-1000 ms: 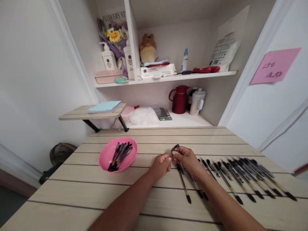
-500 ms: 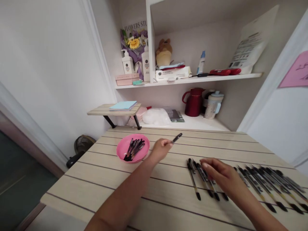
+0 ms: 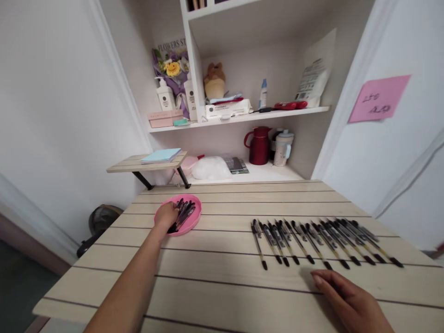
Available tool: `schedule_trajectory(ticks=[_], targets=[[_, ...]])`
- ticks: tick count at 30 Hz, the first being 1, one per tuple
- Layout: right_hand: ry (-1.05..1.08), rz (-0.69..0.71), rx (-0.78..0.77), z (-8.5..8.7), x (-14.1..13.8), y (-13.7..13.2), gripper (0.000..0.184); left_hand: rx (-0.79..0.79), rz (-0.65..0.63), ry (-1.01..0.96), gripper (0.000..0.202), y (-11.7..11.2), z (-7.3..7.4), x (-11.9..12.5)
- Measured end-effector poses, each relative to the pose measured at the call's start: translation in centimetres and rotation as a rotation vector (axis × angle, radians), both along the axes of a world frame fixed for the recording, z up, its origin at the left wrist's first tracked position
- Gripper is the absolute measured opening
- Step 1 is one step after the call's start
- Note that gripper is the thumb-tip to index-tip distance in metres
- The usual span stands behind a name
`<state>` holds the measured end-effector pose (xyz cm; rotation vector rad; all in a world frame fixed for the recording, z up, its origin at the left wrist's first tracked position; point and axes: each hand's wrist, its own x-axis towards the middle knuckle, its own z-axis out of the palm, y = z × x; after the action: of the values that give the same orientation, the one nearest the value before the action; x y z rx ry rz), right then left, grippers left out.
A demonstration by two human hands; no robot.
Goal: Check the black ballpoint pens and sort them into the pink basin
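My left hand (image 3: 167, 214) reaches into the pink dish (image 3: 196, 220) at the left of the table. Its fingers are closed at the end of a pen (image 3: 179, 209) among several dark pens; the thumb is largely hidden. My right hand (image 3: 347, 296) hovers near the front right of the table, fingers loosely curled and holding nothing. Beyond it, a long row of black-capped pens (image 3: 298, 240) lies side by side, slanting towards me, their dark ends at the near side.
A small raised stand (image 3: 126, 163) with blue paper (image 3: 161, 155) stands behind the dish. At the back, shelves hold a red jug (image 3: 259, 146), a pale cup (image 3: 282, 149), a white plastic bag (image 3: 211, 168) and bottles. A pink note (image 3: 379, 98) is on the right wall.
My left hand, which held a pen over the table, has moved left into the dish. My right hand has drawn back from the pen row towards me. The view has turned right.
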<state>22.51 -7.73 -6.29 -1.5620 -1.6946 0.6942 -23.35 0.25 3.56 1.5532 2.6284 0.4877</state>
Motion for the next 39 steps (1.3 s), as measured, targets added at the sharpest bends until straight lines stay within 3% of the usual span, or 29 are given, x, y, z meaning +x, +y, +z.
schedule_trajectory(ticks=[4, 10, 12, 15, 18, 23, 32, 39], targets=[[-0.021, 0.036, 0.052, 0.4, -0.6, -0.2, 0.027, -0.039, -0.023, 0.066, 0.024, 0.3, -0.1, 0.2], [-0.030, 0.098, 0.097, 1.4, -1.4, -0.5, 0.025, 0.025, -0.082, 0.149, 0.033, -0.2, 1.3, 1.9], [-0.037, 0.107, 0.107, 1.7, -1.5, -0.6, 0.026, 0.124, -0.159, 0.164, 0.032, -0.5, 1.4, 3.6], [-0.061, 0.123, 0.120, 2.0, -1.7, -0.7, 0.026, 0.211, -0.411, 0.058, 0.027, -1.1, 0.8, 7.6], [-0.106, 0.120, 0.115, 2.1, -1.8, -0.7, 0.026, 0.118, -0.619, -0.104, 0.022, -1.9, -0.9, 12.3], [-0.178, 0.102, 0.105, 1.7, -1.8, -0.7, 0.026, -0.015, -0.745, -0.182, 0.020, -3.0, -2.9, 17.9], [-0.182, 0.105, 0.107, 1.8, -1.9, -0.8, 0.027, -0.067, -0.722, -0.090, 0.022, -3.0, -3.2, 20.8], [-0.229, 0.114, 0.155, 1.4, -1.9, -0.9, 0.028, -0.123, -0.603, -0.018, 0.033, -2.2, -3.8, 21.8]])
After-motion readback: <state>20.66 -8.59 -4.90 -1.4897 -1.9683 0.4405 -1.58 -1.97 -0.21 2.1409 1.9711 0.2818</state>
